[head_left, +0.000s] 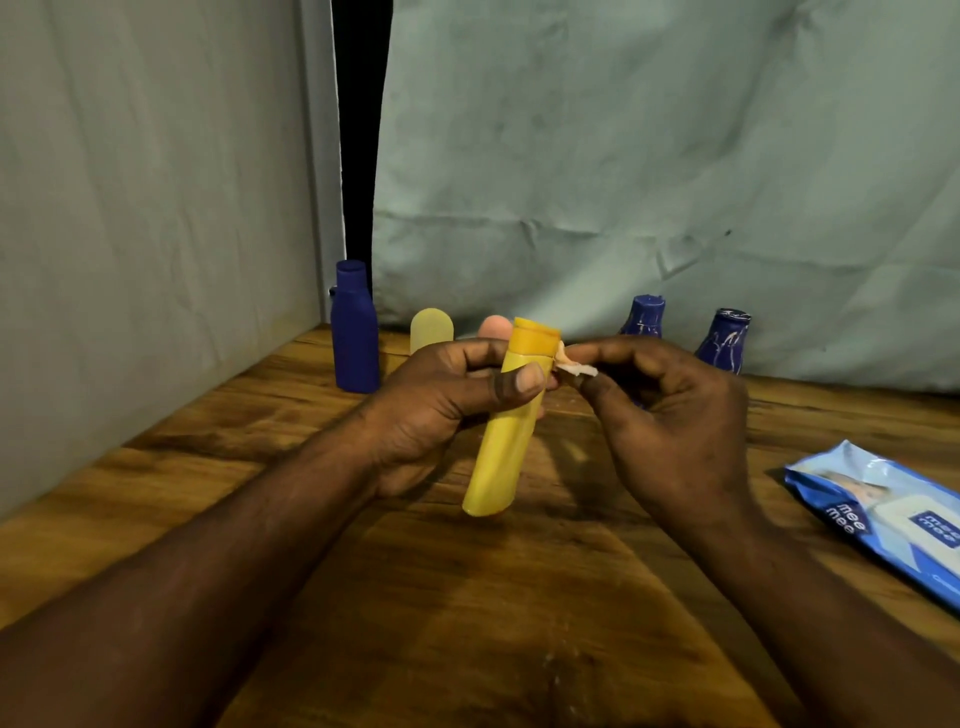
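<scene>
Leaning cap-up above the wooden table (467, 623), the yellow bottle (501, 441) is gripped near its closed cap by the left hand (441, 405); its contents are hidden. The right hand (670, 415) pinches a whitish scrap (574, 368), perhaps tissue, against that cap. Behind the yellow bottle stands a tall blue bottle (356, 332). To its right lies a wipes pack (883, 519) reading "mee mee".

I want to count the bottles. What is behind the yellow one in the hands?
Behind the yellow bottle stand a pale yellow container and a pink one. The left hand covers their lower parts, so their shape is hidden.
</scene>
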